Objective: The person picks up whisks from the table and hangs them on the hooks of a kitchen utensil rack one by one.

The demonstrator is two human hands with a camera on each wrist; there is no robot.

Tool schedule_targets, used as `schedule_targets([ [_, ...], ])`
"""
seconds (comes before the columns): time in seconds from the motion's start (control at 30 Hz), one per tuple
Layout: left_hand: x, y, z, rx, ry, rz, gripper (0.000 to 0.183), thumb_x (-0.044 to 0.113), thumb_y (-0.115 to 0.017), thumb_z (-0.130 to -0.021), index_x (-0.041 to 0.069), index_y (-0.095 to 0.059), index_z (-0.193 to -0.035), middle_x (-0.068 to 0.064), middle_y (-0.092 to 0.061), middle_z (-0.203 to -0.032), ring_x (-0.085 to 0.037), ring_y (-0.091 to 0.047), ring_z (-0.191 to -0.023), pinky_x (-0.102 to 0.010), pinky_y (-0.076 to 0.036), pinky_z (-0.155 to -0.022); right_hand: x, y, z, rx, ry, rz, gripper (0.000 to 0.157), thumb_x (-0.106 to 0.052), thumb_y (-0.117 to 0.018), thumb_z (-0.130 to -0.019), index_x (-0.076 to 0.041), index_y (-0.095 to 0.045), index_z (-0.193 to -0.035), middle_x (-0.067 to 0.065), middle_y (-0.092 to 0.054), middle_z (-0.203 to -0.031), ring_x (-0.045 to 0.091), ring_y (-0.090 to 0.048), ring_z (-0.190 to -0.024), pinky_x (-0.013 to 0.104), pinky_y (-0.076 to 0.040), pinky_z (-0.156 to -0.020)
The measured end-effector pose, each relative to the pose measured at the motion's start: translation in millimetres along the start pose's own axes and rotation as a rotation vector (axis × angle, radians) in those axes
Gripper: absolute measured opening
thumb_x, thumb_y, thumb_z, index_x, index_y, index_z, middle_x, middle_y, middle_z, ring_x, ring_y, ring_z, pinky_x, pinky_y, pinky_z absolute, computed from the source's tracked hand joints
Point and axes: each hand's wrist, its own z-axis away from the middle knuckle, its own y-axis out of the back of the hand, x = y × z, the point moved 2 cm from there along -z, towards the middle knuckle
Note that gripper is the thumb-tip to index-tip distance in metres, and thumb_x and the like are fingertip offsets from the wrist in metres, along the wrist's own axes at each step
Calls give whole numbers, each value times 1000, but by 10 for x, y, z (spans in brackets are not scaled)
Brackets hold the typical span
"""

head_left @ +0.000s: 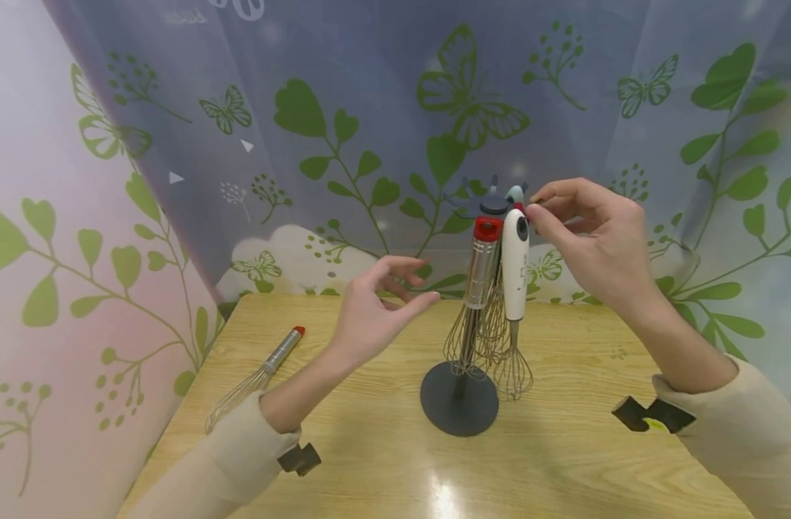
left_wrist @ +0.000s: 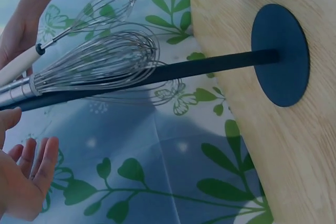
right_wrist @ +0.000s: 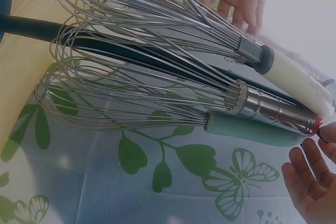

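Note:
A dark upright whisk stand [head_left: 458,404] has several whisks hanging from its hooked top. Facing me are a steel-handled whisk with a red end [head_left: 480,270] and a white-handled whisk [head_left: 515,267]. Behind them, a second steel whisk with a red end [right_wrist: 278,111] and a pale green-handled whisk [right_wrist: 252,128] show in the right wrist view. My right hand [head_left: 606,238] pinches a dark hook tip at the top, close to the red end of the rear steel whisk. To the left of the stand my left hand [head_left: 378,310] holds nothing, its fingers apart and loosely bent.
Another steel whisk with a red end [head_left: 281,351] lies on the wooden table [head_left: 564,447] at the left, partly behind my left sleeve. A leaf and butterfly patterned cloth [head_left: 369,144] hangs behind the table, and patterned walls flank it.

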Motion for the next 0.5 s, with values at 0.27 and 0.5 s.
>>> schedule_targets([
  [0.27, -150, 159, 11, -52, 92, -65, 38, 30, -77, -84, 24, -63, -119, 0, -68, -101, -17, -66, -79, -33, -57, -62, 1, 1, 0, 0, -1, -4, 9, -12, -72, -87, -7, -71, -95, -21, -66, -78, -2, -63, -67, 11, -51, -62],
  [0.5, -318, 342, -6, -102, 143, -100, 36, 33, -76, -84, 26, -64, -117, -3, -67, -101, -20, -66, -79, -39, -59, -65, 11, 2, 2, -3, -6, -5, 9, -12, -72, -87, -7, -71, -95, -20, -66, -78, -1, -63, -67, 11, -51, -62],
])
